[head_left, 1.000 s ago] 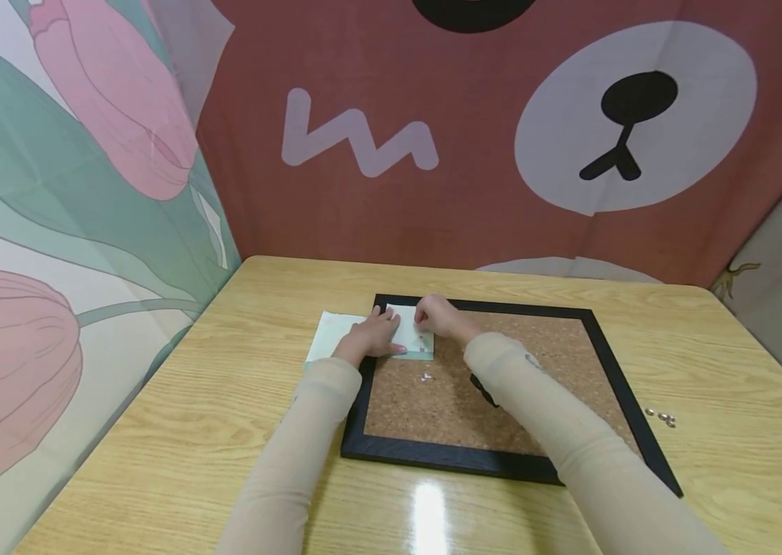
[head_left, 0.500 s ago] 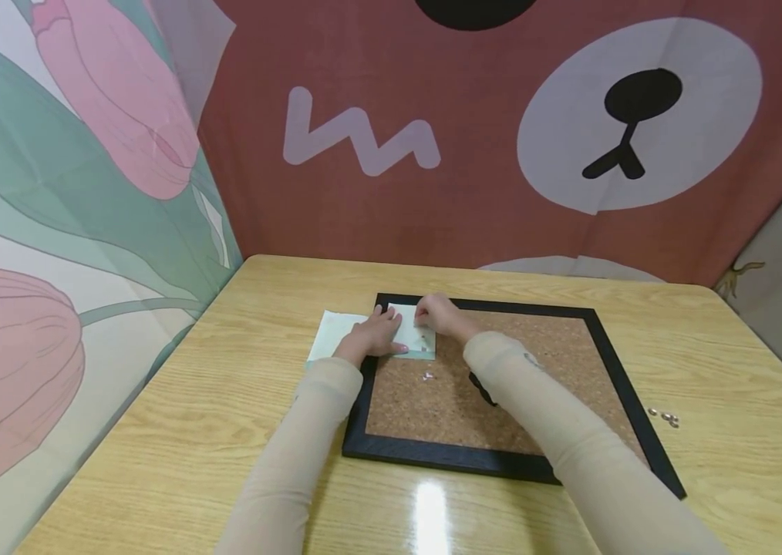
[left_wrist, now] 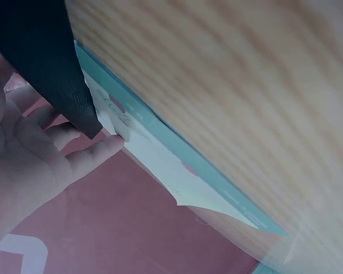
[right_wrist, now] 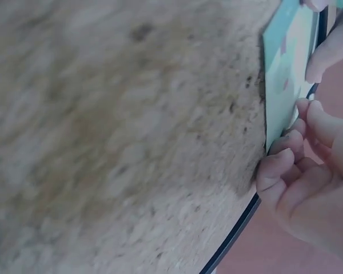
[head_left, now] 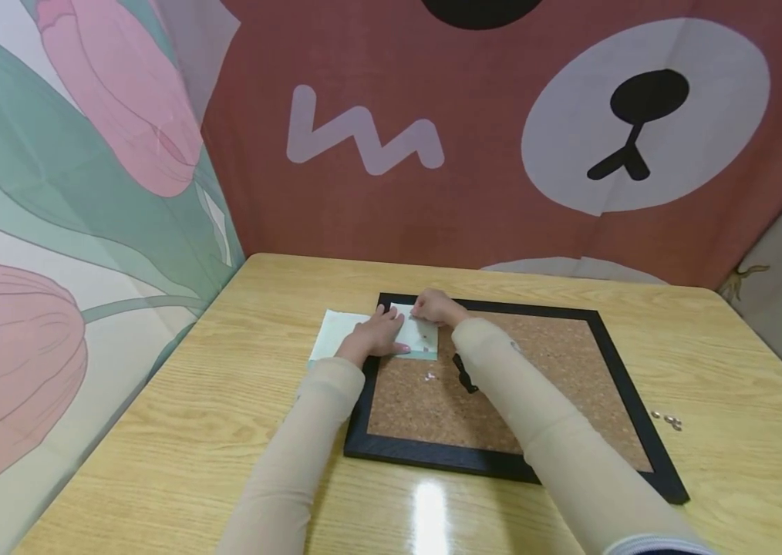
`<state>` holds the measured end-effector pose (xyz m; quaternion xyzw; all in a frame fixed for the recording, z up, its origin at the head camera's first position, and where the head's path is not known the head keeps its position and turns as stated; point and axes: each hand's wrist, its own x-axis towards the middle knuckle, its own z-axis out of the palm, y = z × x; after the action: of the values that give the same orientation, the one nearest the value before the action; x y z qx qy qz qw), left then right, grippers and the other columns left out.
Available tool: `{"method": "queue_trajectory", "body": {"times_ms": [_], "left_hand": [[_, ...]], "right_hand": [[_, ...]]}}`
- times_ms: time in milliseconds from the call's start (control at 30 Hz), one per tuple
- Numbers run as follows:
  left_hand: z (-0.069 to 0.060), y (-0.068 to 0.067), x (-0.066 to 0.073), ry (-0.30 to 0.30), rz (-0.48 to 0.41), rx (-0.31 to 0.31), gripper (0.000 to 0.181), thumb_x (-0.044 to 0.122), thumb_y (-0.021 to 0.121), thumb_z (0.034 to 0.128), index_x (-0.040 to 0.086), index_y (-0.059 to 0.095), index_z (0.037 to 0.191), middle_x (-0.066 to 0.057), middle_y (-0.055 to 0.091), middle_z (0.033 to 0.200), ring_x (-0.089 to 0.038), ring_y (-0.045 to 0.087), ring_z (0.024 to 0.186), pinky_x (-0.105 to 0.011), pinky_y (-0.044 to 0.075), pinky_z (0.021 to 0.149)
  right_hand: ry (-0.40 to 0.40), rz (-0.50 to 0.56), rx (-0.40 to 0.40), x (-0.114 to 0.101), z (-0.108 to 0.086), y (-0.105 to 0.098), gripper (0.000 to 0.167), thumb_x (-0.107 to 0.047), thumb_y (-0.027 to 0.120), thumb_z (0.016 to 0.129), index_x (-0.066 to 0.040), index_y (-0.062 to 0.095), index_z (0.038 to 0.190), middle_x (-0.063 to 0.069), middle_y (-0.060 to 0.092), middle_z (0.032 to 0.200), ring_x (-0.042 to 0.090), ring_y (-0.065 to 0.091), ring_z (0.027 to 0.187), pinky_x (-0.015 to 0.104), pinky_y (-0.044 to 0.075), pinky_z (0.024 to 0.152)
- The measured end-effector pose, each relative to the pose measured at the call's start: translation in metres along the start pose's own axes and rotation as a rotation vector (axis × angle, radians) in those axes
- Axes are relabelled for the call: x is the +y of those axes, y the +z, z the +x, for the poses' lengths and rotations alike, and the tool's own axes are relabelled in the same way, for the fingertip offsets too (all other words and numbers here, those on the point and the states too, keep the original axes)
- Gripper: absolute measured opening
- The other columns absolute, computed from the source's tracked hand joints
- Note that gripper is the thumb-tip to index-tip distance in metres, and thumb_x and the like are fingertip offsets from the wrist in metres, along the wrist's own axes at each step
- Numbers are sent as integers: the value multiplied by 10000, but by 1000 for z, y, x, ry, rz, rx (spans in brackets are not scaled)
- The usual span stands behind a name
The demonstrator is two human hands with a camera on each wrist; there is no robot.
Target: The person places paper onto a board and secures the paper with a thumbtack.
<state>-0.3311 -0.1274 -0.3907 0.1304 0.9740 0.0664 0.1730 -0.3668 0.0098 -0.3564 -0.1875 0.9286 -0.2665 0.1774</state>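
A small white paper card (head_left: 416, 336) with a green strip lies on the upper left of a black-framed cork board (head_left: 502, 385). My left hand (head_left: 379, 333) rests on its left part with the fingers spread. At the card's upper part, my right hand (head_left: 436, 307) has its fingers curled, thumb and index fingertip together. They pinch something tiny, mostly hidden, which looks like a thumbtack (right_wrist: 312, 97). In the right wrist view, the other curled fingers touch the card's edge. A second pale green paper sheet (head_left: 334, 333) lies left of the board, partly behind my left hand.
A few shiny small pieces (head_left: 430, 376) lie on the cork below the card. Several thumbtacks (head_left: 672, 422) sit on the wooden table (head_left: 224, 401) right of the board. A printed cloth (head_left: 363, 216) hangs behind the table.
My right hand has shifted slightly up and left over the card, and its forearm has swung left. My left hand stays in place on the card.
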Motion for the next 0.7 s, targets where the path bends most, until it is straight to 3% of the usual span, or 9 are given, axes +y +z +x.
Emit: {"method": "queue_trajectory", "body": {"times_ms": [100, 333, 467, 700], "left_hand": [[1, 0, 0, 0, -7, -1, 711, 455, 493, 873, 115, 208, 1428, -85, 103, 1481, -266, -18, 1340, -554, 194, 991], [0, -1, 1, -13, -12, -2, 709, 449, 497, 872, 117, 209, 1428, -78, 102, 1482, -260, -22, 1340, -554, 190, 993], [-1, -1, 0, -13, -14, -4, 709, 448, 496, 873, 116, 207, 1428, -79, 101, 1482, -261, -20, 1340, -552, 191, 993], [0, 0, -1, -11, -7, -6, 713, 456, 494, 870, 117, 207, 1428, -83, 100, 1481, -266, -23, 1339, -559, 195, 988]], "right_hand": [[26, 11, -29, -4, -3, -3, 316, -99, 474, 929, 7, 481, 631, -62, 195, 422, 58, 215, 347, 186, 238, 369], [83, 52, -76, 18, 30, 3, 379, -142, 518, 909, -97, 427, 543, -41, 267, 444, 57, 215, 353, 193, 231, 360], [104, 64, -95, 22, 39, 5, 386, -136, 526, 905, -93, 412, 539, -21, 275, 441, 78, 221, 345, 216, 231, 353], [108, 72, -102, 22, 39, 7, 325, -108, 519, 903, -64, 450, 589, -18, 293, 450, 77, 231, 351, 214, 229, 358]]}}
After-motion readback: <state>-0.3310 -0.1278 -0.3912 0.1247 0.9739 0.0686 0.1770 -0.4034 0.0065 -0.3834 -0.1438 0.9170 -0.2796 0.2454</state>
